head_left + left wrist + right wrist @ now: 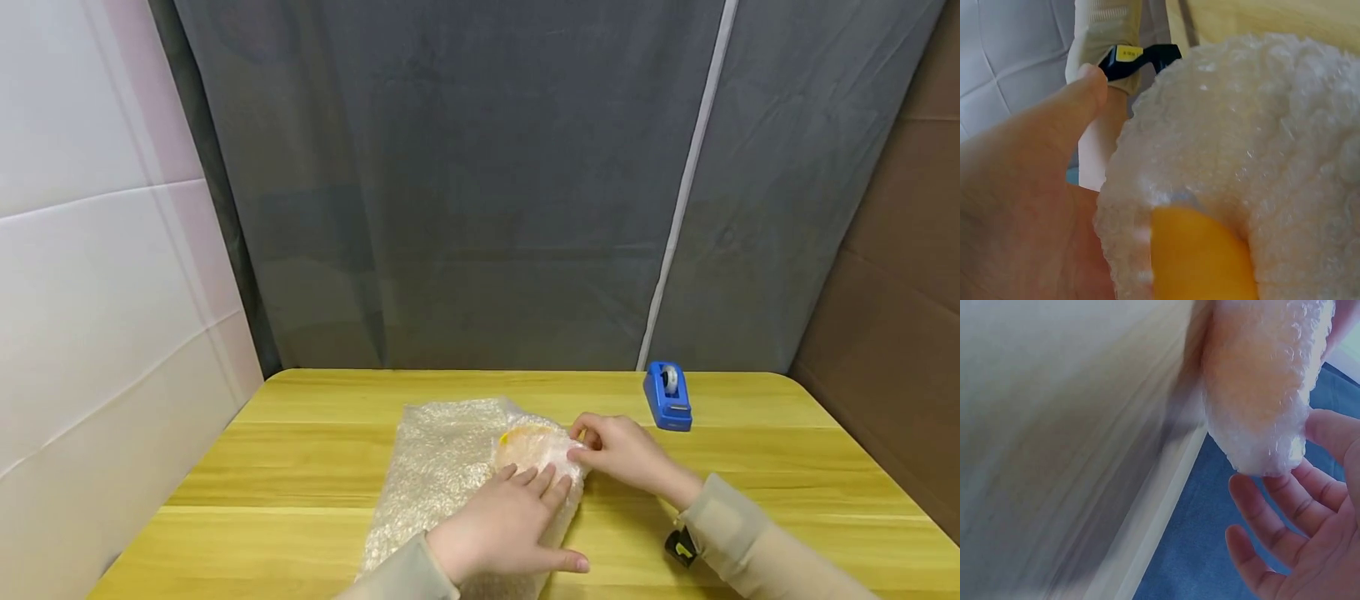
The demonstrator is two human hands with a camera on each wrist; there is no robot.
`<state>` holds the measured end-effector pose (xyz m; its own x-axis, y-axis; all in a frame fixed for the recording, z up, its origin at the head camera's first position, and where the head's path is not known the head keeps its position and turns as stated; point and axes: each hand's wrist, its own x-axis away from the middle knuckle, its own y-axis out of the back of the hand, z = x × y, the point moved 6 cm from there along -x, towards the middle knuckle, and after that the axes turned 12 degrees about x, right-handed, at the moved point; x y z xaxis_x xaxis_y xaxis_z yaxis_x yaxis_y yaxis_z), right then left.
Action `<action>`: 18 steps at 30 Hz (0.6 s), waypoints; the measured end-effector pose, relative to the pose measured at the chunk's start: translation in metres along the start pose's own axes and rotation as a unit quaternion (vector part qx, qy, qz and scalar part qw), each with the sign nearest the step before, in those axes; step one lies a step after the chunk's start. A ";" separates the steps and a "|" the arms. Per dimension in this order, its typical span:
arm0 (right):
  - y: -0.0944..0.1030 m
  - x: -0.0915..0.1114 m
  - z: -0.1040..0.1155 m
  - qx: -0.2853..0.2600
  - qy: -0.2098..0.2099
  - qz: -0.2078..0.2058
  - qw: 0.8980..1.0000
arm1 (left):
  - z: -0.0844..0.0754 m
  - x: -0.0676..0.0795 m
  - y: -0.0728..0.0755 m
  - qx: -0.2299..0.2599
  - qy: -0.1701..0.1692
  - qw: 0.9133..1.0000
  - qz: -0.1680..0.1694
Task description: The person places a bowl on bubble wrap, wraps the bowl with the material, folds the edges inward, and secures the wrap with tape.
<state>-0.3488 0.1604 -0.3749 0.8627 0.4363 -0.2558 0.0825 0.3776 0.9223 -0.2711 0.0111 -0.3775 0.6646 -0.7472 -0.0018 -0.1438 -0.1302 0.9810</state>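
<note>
A sheet of bubble wrap [435, 454] lies on the table, its right part folded over a yellow-orange object [1200, 256]. Only some of that object shows bare in the left wrist view; its kind cannot be told. My left hand [506, 521] rests on the folded wrap with fingers straight and thumb held out to the side. At the bundle's right edge, my right hand [626, 450] pinches the bubble wrap between thumb and fingers. The right wrist view shows the orange colour through the wrapped end [1254, 381], with the lower fingers spread beneath it.
A blue tape dispenser [667, 398] with a roll of clear tape stands at the back right of the wooden table [300, 475]. A black band with a yellow label [681, 547] sits at my right wrist. Grey cloth [487, 183] hangs behind the table.
</note>
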 end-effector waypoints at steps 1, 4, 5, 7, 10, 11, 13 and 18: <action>0.000 0.000 0.000 0.001 0.001 -0.002 1.000 | 0.001 -0.001 -0.001 0.003 0.000 1.000 0.001; 0.000 0.003 -0.001 0.013 0.002 -0.012 1.000 | 0.004 -0.005 -0.003 0.011 -0.003 1.000 0.008; 0.000 0.004 -0.001 0.017 0.004 -0.015 1.000 | 0.005 -0.006 -0.004 0.017 -0.004 1.000 0.011; 0.001 0.006 -0.001 0.028 0.009 -0.025 0.999 | 0.006 -0.009 -0.006 0.030 -0.005 0.999 0.018; 0.003 0.010 0.003 0.057 0.036 -0.038 0.997 | 0.008 -0.013 -0.008 0.046 -0.008 0.999 0.028; 0.004 0.011 0.005 0.070 0.052 -0.041 0.995 | 0.009 -0.014 -0.009 0.047 -0.009 0.998 0.031; 0.005 0.014 0.012 0.098 0.093 -0.049 0.990 | 0.010 -0.015 -0.009 0.045 -0.016 0.998 0.036; 0.003 0.023 0.028 0.138 0.182 -0.055 0.972 | 0.017 -0.019 -0.006 0.040 -0.044 0.998 0.022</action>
<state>-0.3151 0.1489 -0.3697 0.6109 0.6852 -0.3966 0.3378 0.2275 0.9133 -0.2953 0.0151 -0.3865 0.5900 -0.8072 0.0203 -0.2323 -0.1456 0.9617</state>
